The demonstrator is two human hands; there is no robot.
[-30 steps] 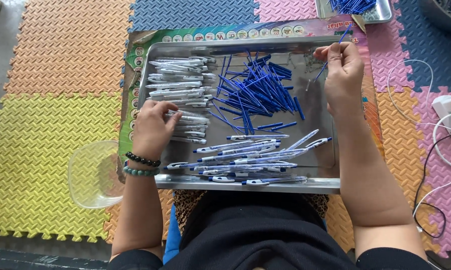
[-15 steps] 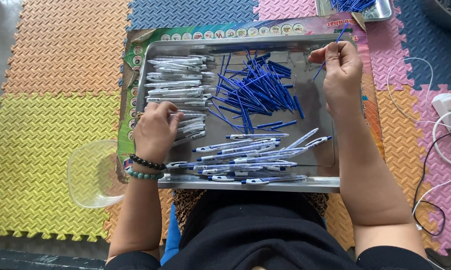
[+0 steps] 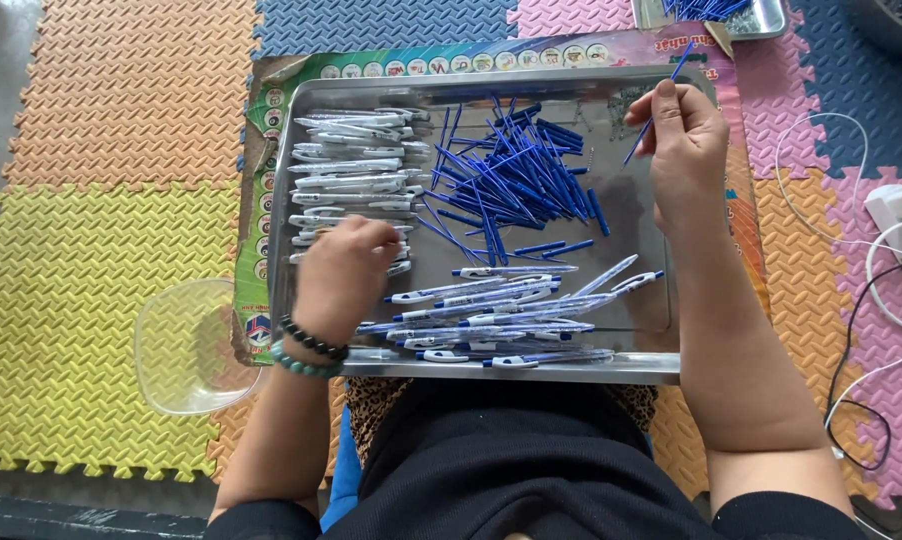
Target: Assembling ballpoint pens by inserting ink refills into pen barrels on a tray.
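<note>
With the right hand (image 3: 683,135) pinching a refill (image 3: 659,105) at the tray's (image 3: 531,366) far corner and the left hand (image 3: 343,275) curled over barrels (image 3: 356,160), grip unclear, the thin refill could slip.

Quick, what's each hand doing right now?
Left hand: closed over the clear pen barrels, grip hidden.
Right hand: pinching one blue refill.

I am looking down at a floor (image 3: 91,250) covered in interlocking foam mats: orange (image 3: 121,90), yellow (image 3: 61,330), blue (image 3: 371,22) and pink (image 3: 821,100) squares. White cables (image 3: 876,270) and a black cable (image 3: 856,400) are trailing across the pink mat at right. Even daylight is falling across everything.
</note>
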